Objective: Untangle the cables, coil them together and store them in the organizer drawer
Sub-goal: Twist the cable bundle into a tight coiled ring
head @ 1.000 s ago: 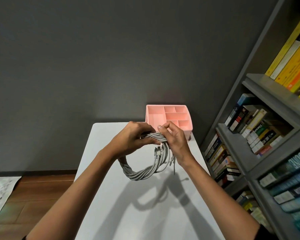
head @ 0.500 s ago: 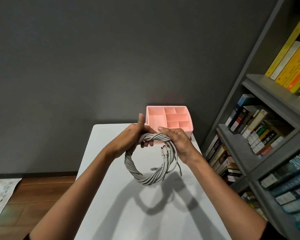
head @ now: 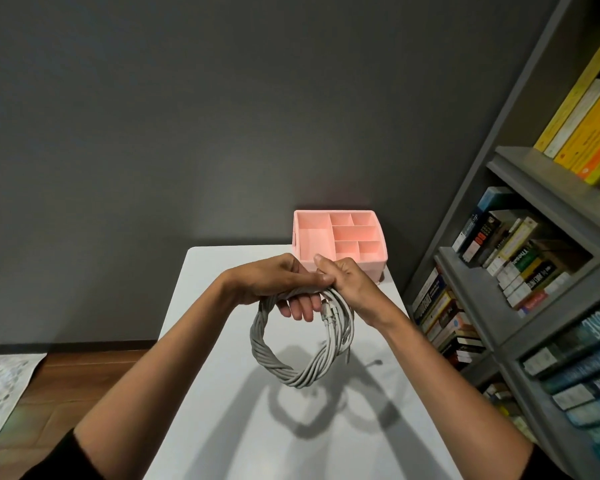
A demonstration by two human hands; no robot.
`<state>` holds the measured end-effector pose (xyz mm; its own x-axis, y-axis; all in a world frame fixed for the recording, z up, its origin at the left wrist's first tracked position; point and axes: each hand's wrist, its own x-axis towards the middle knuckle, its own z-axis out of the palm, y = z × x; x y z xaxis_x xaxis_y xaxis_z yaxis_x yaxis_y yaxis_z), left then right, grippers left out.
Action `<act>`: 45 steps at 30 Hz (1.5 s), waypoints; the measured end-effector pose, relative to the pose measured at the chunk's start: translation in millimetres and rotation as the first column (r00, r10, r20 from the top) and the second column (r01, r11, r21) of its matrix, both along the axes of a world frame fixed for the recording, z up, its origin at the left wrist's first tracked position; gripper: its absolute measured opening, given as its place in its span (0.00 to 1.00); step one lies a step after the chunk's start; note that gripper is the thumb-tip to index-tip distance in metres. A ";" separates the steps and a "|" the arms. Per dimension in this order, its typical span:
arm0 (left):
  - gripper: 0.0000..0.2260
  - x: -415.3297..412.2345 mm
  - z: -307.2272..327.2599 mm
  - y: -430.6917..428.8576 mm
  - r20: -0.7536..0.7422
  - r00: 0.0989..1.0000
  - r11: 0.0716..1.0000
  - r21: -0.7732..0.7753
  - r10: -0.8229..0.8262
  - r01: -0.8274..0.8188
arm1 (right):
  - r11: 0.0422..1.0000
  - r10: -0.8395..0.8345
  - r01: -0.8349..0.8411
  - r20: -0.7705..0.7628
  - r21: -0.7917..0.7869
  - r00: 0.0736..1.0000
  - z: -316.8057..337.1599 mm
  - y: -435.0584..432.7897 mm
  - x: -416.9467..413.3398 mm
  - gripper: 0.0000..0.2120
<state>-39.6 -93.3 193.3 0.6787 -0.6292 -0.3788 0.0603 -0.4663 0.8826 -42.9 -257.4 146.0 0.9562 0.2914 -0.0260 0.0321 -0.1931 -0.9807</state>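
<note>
A coil of grey cables (head: 291,370), twisted into one thick ring, hangs in the air above the white table (head: 222,427). My left hand (head: 278,278) grips the top of the ring, with fingers curled through it. My right hand (head: 350,280) holds the same top part from the right, where several plug ends hang down. Just behind my hands, at the table's far right corner, stands the pink organizer (head: 340,237) with several open compartments, all bare.
A grey bookshelf (head: 513,306) full of books runs along the right side, close to the table's edge. A dark wall stands behind the table. Wooden floor (head: 94,365) and a patterned rug (head: 0,386) lie to the left.
Both hands have risen with the coil, and my left hand's fingers have slid through the ring. The coil now hangs lower and rounder beneath my hands.
</note>
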 end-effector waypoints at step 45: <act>0.16 -11.1 -8.2 2.1 0.041 0.972 0.843 -0.508 0.230 -0.178 | 0.994 0.069 -0.056 -0.135 0.098 0.988 -23.4 -47.7 22.5 0.13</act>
